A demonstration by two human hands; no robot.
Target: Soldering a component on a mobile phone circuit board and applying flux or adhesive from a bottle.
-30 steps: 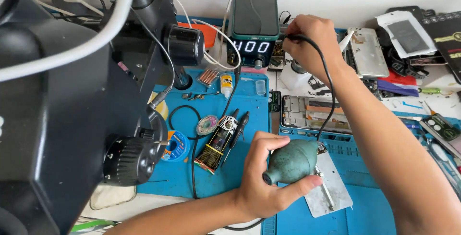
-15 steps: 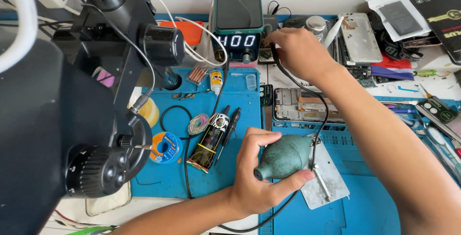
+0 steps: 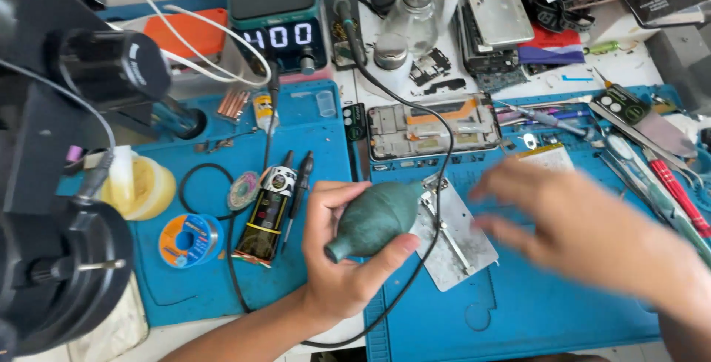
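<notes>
Now my right hand (image 3: pixel 585 236) has come away from the soldering station (image 3: pixel 275 10) at the back, leaving the iron in its stand, and sweeps, blurred, over the blue mat (image 3: pixel 533 310); fingers look spread and empty, though I can't be sure. My left hand (image 3: pixel 348 258) grips the rubbery green blower bulb (image 3: pixel 370 220), nozzle down-left, beside a scuffed metal plate (image 3: pixel 455 240). An opened phone frame (image 3: pixel 433 126) lies behind.

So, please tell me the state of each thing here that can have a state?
Green rubber blower: gripped in left hand, nozzle pointing lower left.
Right hand: empty, blurred, above blue mat.
Station display: lit.
Phone frame: opened, insides exposed.
Metal plate: flat on mat.
Solder spool: lying flat.
</notes>
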